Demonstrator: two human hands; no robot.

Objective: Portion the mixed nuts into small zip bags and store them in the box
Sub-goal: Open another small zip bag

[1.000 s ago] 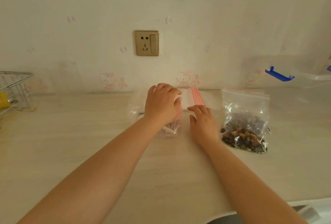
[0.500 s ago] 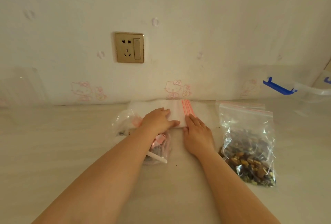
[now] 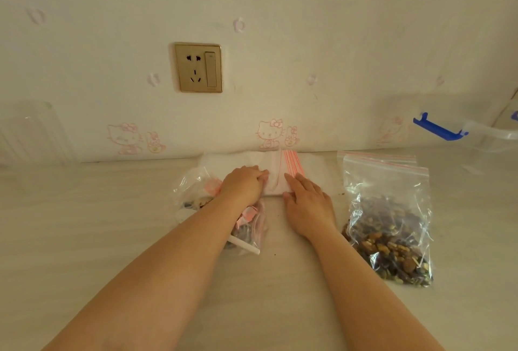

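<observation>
On the counter (image 3: 84,238), right up by the wall, there's a stack of empty small zip bags (image 3: 276,179) with pink seal strips, and both hands are on it. The left hand (image 3: 244,185) has its fingers (image 3: 259,175) curled down onto the left part of the stack, looks like it's gripping the plastic, though I can't tell exactly how much is caught. The right hand (image 3: 307,204) lies flat, fingers straight and close together, tips pressing the stack's near right edge just below the pink strips.

Under the left wrist, nearer than those fingers, sit a couple of already filled small bags (image 3: 249,230), crumpled, with dark nuts inside and a white strip poking out. Off to the right of the right hand's fingers, apart from them, the big bag of mixed nuts (image 3: 392,224) lies on the counter. Further right and back, a clear box (image 3: 493,137) with a blue latch. A gold wall socket (image 3: 199,68) is above the stack.
</observation>
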